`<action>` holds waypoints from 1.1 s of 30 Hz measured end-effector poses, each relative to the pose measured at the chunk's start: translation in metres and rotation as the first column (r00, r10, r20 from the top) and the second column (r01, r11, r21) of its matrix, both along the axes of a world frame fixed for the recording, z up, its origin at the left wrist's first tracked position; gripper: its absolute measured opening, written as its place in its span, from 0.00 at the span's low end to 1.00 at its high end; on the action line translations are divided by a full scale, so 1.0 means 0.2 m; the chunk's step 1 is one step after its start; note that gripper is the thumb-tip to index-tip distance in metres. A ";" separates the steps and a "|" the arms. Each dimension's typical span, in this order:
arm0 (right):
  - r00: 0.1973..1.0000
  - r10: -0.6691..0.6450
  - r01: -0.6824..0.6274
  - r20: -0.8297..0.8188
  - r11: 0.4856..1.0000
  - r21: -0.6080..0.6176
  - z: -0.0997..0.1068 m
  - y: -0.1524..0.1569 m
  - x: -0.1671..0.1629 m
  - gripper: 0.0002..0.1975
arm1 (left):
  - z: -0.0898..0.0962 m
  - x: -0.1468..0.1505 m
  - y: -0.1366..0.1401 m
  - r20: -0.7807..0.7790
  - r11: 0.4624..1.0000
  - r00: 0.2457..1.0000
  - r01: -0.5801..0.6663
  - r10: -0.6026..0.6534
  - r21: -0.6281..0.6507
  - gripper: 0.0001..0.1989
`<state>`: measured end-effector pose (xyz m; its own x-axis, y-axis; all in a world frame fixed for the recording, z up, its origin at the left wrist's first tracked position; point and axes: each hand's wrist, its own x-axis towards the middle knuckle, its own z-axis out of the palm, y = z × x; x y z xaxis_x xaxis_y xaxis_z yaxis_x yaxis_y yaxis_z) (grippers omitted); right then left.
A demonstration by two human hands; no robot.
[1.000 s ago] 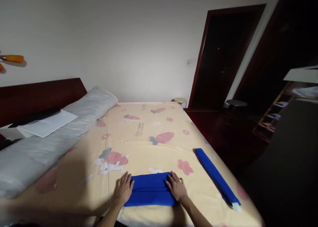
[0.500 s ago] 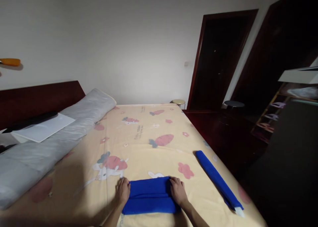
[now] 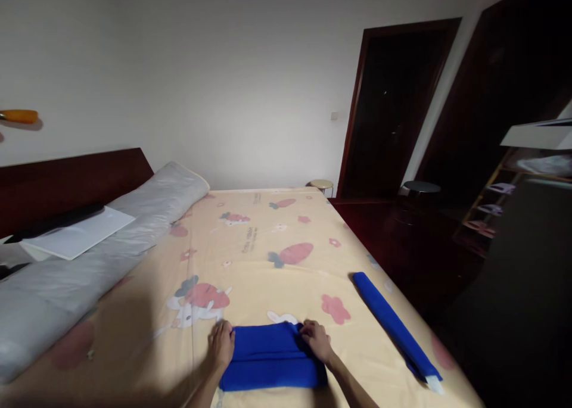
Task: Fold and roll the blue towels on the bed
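Note:
A folded blue cloth (image 3: 272, 357) lies flat on the bed close to me, with a crease running across its middle. At its left edge, my left hand (image 3: 222, 343) grips the side near the far corner, fingers closed together. My right hand (image 3: 316, 339) pinches the cloth's far right corner, where the fabric is slightly bunched. To the right, a second blue cloth (image 3: 393, 324) is folded into a long narrow strip, with a white tag (image 3: 434, 385) sticking out of its near end.
The bed (image 3: 250, 277) has a yellow sheet with rabbits and carrots. A grey rolled quilt (image 3: 134, 223) runs along the left by the dark headboard (image 3: 89, 173), with a white flat item (image 3: 80, 232) on it. Stools (image 3: 421, 186) and a shelf rack (image 3: 487, 208) stand beyond the right edge.
My right hand has shifted slightly left with the cloth's far right corner, and that edge is now pulled inward. My left hand stays at the left edge.

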<state>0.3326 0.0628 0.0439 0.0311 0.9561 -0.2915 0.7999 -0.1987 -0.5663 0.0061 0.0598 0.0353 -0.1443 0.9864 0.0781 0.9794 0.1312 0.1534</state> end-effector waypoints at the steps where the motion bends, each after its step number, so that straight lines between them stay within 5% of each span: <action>1: 1.000 0.007 -0.007 -0.007 1.000 -0.014 0.00 0.00 0.00 0.15 | 0.00 0.00 0.00 -0.003 1.000 1.000 0.002 -0.002 0.005 0.11; 16: 0.975 0.071 -0.100 0.209 0.986 0.133 0.04 -0.04 -0.01 0.30 | 0.03 0.04 0.02 -0.082 0.997 0.996 -0.029 0.035 0.073 0.18; 19: 0.964 0.130 -0.171 0.232 0.971 0.167 0.10 -0.09 -0.07 0.32 | 0.06 0.13 -0.02 -0.077 0.993 0.993 0.093 -0.088 0.065 0.23; 21: 0.943 0.276 -0.308 0.186 0.934 0.180 0.14 -0.14 -0.13 0.30 | 0.05 0.22 -0.08 -0.022 0.948 0.948 0.318 -0.318 0.026 0.25; 24: 0.833 0.549 -0.552 0.060 0.820 0.152 0.15 -0.24 -0.21 0.33 | 0.02 0.34 -0.20 0.092 0.735 0.733 0.678 -0.673 -0.024 0.29; 27: 0.732 0.681 -0.676 0.005 0.725 0.133 0.11 -0.32 -0.20 0.39 | 0.00 0.33 -0.30 0.154 0.572 0.582 0.813 -0.799 -0.108 0.37; 29: 0.720 0.694 -0.689 0.019 0.711 0.142 0.08 -0.34 -0.13 0.39 | 0.00 0.25 -0.33 0.162 0.553 0.575 0.817 -0.802 -0.165 0.41; 33: 0.773 0.620 -0.630 0.137 0.775 0.049 0.10 -0.34 0.04 0.42 | 0.07 0.03 -0.31 0.132 0.639 0.675 0.732 -0.725 -0.235 0.42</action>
